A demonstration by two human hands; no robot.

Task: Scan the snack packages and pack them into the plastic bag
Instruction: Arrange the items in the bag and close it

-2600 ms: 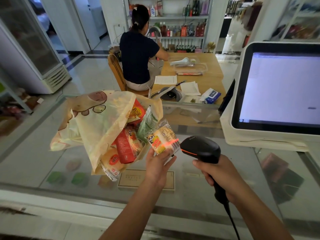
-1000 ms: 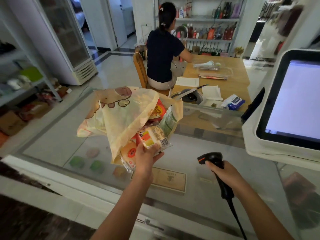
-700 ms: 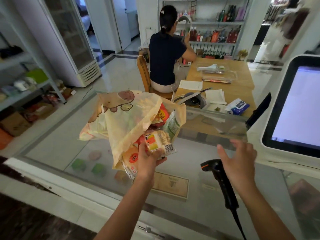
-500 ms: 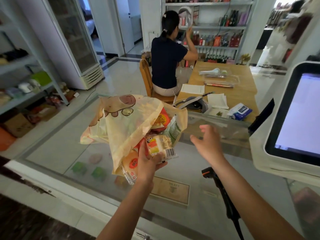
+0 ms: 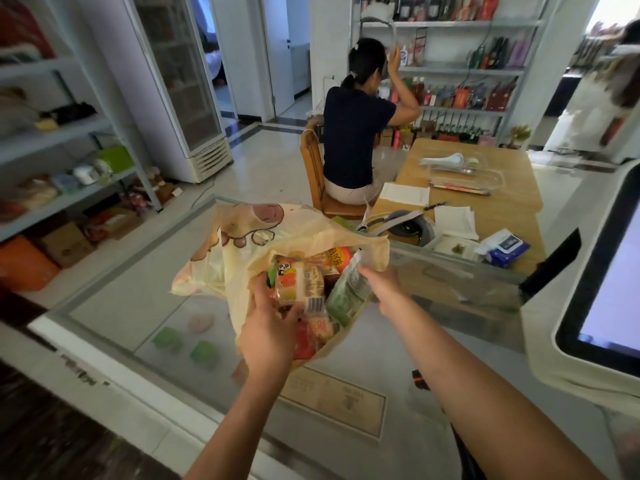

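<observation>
Your left hand [image 5: 268, 329] has its grip clasped round the snack pack [image 5: 300, 288], held in the mouth of the bag [image 5: 242, 244], long axis running away from you, barcode end nearest. Your right hand [image 5: 382, 287] pinches the bag's right rim. The glass bench [image 5: 138, 306] stretches wide to the left, and the screen [image 5: 609, 271] stands close on the right.

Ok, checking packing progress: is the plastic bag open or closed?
Open: the right hand holds the plastic bag by its rim, snacks show inside, the left hand holds a barcoded package at the mouth.

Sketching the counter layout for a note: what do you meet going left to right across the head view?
Green blocks under the glass → left hand → snack pack → right hand holding the bag → wipes pack → screen.
</observation>
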